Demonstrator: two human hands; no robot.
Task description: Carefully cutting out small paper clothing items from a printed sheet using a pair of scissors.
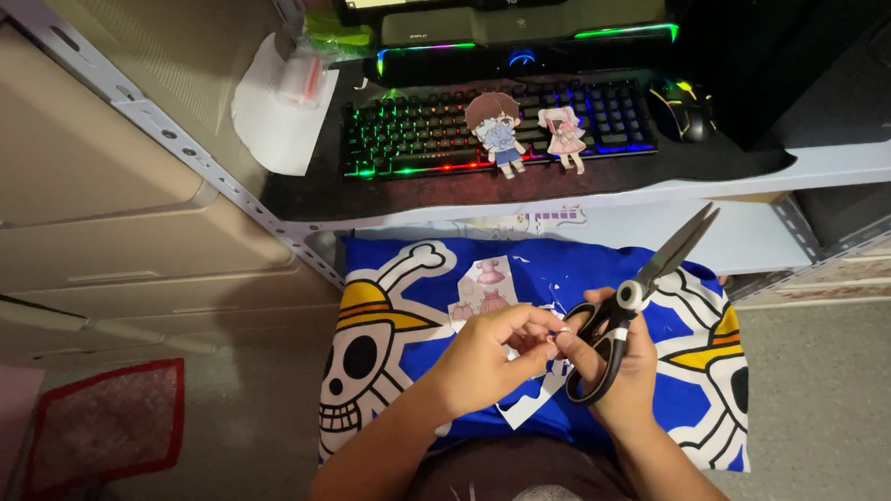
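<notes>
Beyond the hands the white shelf edge (pixel 608 203) overhangs, carrying a keyboard (pixel 421 129) and paper dolls (pixel 498 131); open blue cushion (pixel 405 269) lies left of them.

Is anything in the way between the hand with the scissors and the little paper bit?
Nothing visible. The right hand holds the scissors right beside the small paper piece pinched in the left hand; both hands meet over the blue pillow.

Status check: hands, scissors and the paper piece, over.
Right hand grips black scissors, blades shut. Left hand pinches small paper piece. Both over blue skull pillow. Nothing in the way.
</notes>
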